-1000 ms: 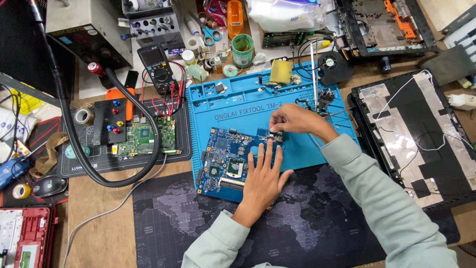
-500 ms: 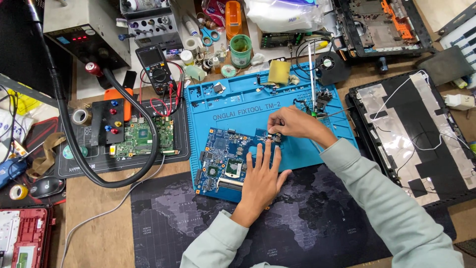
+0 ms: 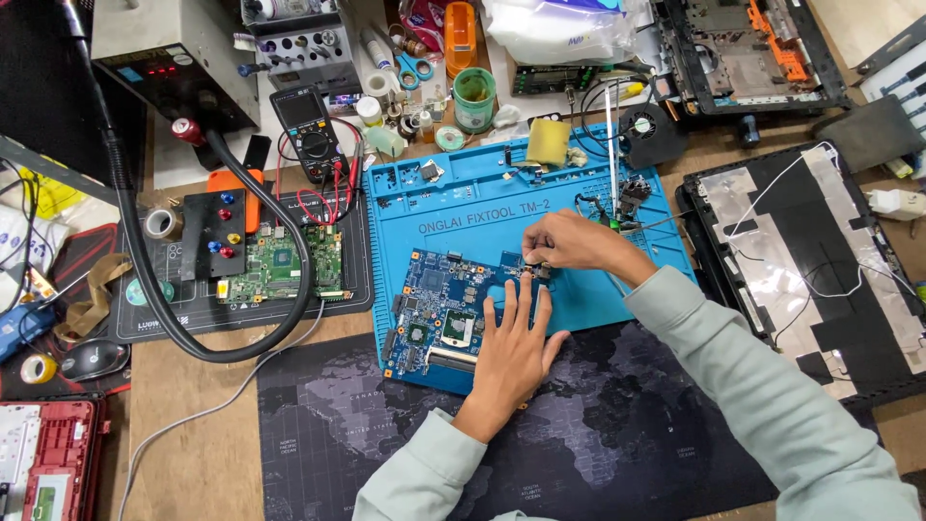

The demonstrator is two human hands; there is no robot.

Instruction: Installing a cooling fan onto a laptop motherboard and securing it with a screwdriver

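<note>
1. Centrally, a blue circuit board (image 3: 446,316) lies on the blue work mat (image 3: 482,198), its long axis running from 8 o'clock to 2 o'clock across the mat's lower edge, overhanging onto the dark map-printed desk pad (image 3: 318,425).
2. The left hand (image 3: 511,352) lies flat on the board's 4 o'clock end, fingers spread and pointing toward 12 o'clock, gripping nothing.
3. The right hand (image 3: 569,241) sits at 1 o'clock from the left, almost touching its fingertips, with thumb and fingers pinched together on a small part (image 3: 538,272) at the board's upper right corner; what the part is cannot be told.
4. The right hand is therefore the nearer one to that corner; the left only pins the board.
5. Room: the mat is bare toward 11 o'clock of the board. At 12 to 1 o'clock of the right hand stand thin upright probes (image 3: 613,159) and a small fan (image 3: 644,130), close by. A dark laptop cover (image 3: 820,260) lies at 3 o'clock, a green circuit board (image 3: 280,265) at 9 o'clock.
</note>
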